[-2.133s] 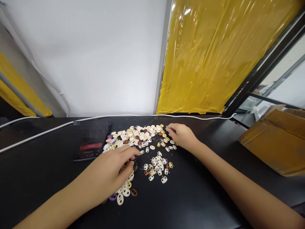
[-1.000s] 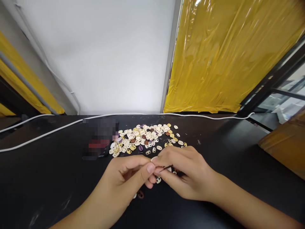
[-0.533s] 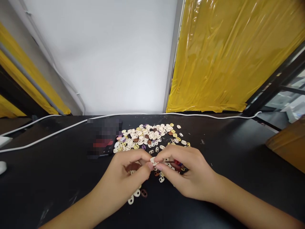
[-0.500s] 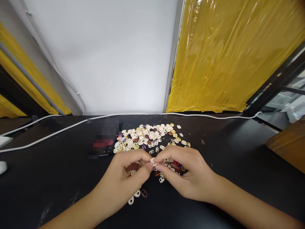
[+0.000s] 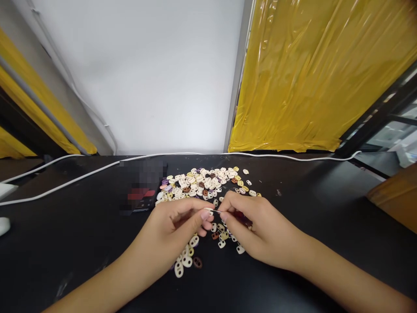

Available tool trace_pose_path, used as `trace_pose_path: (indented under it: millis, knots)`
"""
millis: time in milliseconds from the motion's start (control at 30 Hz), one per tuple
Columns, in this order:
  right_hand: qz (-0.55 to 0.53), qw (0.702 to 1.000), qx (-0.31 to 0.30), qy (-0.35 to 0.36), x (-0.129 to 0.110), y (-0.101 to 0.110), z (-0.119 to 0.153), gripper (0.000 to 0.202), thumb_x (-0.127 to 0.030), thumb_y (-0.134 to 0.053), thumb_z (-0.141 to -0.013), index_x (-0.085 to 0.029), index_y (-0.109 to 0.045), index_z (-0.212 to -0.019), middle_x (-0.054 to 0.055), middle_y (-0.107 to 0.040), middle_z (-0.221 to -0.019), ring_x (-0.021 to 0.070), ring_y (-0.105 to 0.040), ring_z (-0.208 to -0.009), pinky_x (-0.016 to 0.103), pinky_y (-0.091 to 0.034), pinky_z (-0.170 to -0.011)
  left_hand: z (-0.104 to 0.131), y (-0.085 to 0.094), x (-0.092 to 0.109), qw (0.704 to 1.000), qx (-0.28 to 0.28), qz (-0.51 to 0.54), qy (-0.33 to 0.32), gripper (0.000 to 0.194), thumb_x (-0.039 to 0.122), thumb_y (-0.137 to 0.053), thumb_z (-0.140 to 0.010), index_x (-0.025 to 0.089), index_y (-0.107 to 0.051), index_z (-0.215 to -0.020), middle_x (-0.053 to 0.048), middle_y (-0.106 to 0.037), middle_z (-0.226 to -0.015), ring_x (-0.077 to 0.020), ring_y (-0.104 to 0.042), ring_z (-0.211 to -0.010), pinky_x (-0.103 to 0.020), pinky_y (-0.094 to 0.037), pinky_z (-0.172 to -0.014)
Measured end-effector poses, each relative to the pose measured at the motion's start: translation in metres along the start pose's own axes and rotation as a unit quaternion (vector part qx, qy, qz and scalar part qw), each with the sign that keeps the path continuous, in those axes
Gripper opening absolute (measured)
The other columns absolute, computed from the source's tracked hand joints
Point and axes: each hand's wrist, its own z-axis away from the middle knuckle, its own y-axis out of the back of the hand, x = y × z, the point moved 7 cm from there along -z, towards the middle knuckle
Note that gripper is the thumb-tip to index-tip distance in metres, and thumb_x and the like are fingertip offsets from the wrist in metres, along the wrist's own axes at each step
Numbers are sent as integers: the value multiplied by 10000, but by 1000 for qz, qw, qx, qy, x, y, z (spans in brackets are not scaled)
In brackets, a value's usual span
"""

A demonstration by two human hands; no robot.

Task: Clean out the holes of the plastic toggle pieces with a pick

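Observation:
Between the thumb and fingers of my left hand (image 5: pixel 177 226) is a small white two-holed plastic piece (image 5: pixel 209 211), mostly covered by the fingertips. My right hand (image 5: pixel 257 221) pinches a thin metal pin-like tool (image 5: pixel 215 211), whose tip reaches the white piece. A bit of red shows inside the right palm; the rest of the tool is hidden. Behind both hands lies a heap of small two-holed pieces (image 5: pixel 202 180), mostly cream, some yellow, brown and purple. More loose pieces (image 5: pixel 186 261) lie below my left hand, and others (image 5: pixel 222 236) between the hands.
A dark, partly blurred-out object (image 5: pixel 141 191) with a red band lies left of the heap. A white cable (image 5: pixel 97 168) runs along the back of the black table (image 5: pixel 81 243). At the right edge stands a brown box (image 5: pixel 395 198), and a white object (image 5: pixel 4 226) at the left.
My right hand has drawn slightly right, away from the left fingertips, baring the thin metal tool between them. The white piece stays in my left hand, now tilted flatter.

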Motion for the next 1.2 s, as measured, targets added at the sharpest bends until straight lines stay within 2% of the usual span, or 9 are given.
trace_pose_path:
  millis: [167, 333, 467, 600, 700, 867, 1067, 1200]
  knots:
    - [32, 999, 6, 21, -2, 1, -3, 138, -174, -487, -951, -197, -609, -890, -27, -566, -673, 117, -499, -579, 246, -375, -567, 1, -1, 7, 997, -24, -69, -29, 202, 305, -583, -956, 209, -726, -1060, -11, -677, -783, -159, -641, -699, -257, -525, -610]
    - [57, 998, 6, 28, -4, 2, -3, 158, -161, -482, -946, -200, -622, -884, -15, -594, -675, 125, -515, -581, 243, -377, -562, 0, 0, 22, 976, -33, -186, -105, 193, 250, -528, -982, 220, -716, -1015, -27, -681, -881, -185, -639, -819, -298, -507, -727]
    - [105, 993, -28, 46, -9, -2, 2, 160, -143, -469, -928, -190, -600, -849, -5, -599, -679, 126, -518, -565, 254, -364, -548, 5, -7, 28, 952, -77, -259, -146, 213, 172, -480, -998, 222, -685, -1020, -23, -636, -909, -168, -611, -834, -284, -473, -758]
    - [211, 971, -60, 90, -17, -10, 7, 161, -106, -485, -866, -192, -520, -735, 1, -551, -618, 137, -459, -516, 292, -287, -497, 14, -20, 25, 927, -146, -311, -150, 265, 145, -393, -1021, 198, -651, -1047, -36, -571, -911, -166, -573, -794, -284, -456, -728]
    - [271, 954, -55, 121, -21, -16, 10, 175, -79, -467, -842, -193, -505, -715, 16, -547, -604, 149, -433, -497, 316, -247, -477, 17, -25, 21, 915, -151, -347, -141, 295, 159, -355, -1029, 170, -645, -976, -46, -534, -868, -181, -540, -754, -306, -442, -691]
    - [261, 957, -39, 123, -22, -16, 10, 172, -100, -442, -879, -186, -508, -745, 15, -541, -612, 151, -444, -501, 317, -277, -486, 15, -21, 20, 948, -100, -274, -129, 257, 150, -415, -1015, 188, -655, -931, -9, -526, -799, -143, -547, -699, -265, -433, -652]
    - [141, 987, 0, 78, -16, -7, 9, 131, -149, -445, -925, -189, -508, -817, -15, -531, -642, 125, -488, -519, 269, -328, -507, 11, -10, 19, 976, -26, -187, -113, 210, 195, -511, -981, 212, -716, -936, -1, -607, -771, -146, -588, -706, -259, -451, -642]
    - [107, 992, 18, 63, -15, -4, 7, 127, -162, -457, -935, -189, -532, -836, -14, -554, -660, 122, -507, -542, 251, -351, -530, 10, -7, 12, 989, -7, -126, -81, 175, 257, -571, -963, 227, -743, -983, 1, -626, -752, -153, -597, -685, -262, -468, -621]
